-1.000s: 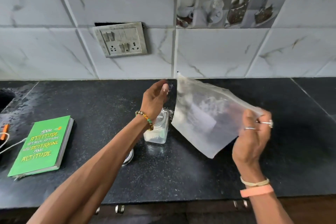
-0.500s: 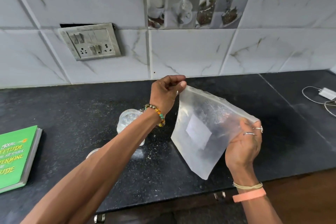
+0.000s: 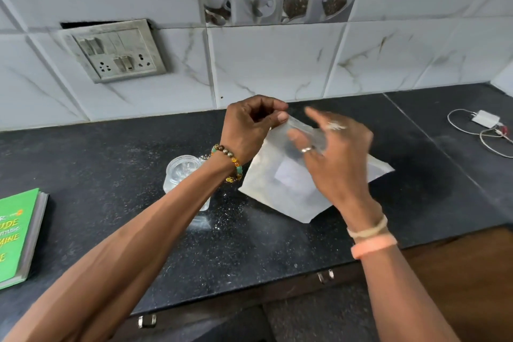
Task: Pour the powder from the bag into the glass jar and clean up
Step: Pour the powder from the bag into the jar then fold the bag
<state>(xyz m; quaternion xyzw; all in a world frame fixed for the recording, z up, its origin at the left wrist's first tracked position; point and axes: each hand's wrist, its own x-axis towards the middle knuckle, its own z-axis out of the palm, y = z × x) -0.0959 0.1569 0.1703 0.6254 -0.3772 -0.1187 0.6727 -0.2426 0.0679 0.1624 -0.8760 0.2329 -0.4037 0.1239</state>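
The left hand (image 3: pixel 251 126) pinched the top corner of the bag (image 3: pixel 277 191) between thumb and forefinger, its other fingers curled in. The right hand (image 3: pixel 334 159) was over the bag's upper part with fingers apart and mostly straight. It was blurred, so I could not tell whether it touched the plastic. The bag hung from the pinched corner, slanting down to the right of the left wrist. Whether its lower edge met the surface (image 3: pixel 277 247) was unclear. The jar (image 3: pixel 183 172) stood upright on the surface just left of the bag, partly hidden by the left forearm. Spilled powder (image 3: pixel 231 203) speckled the surface between jar and bag. A green book (image 3: pixel 16 233) lay at the far left and a charger (image 3: pixel 485 118) at the far right.
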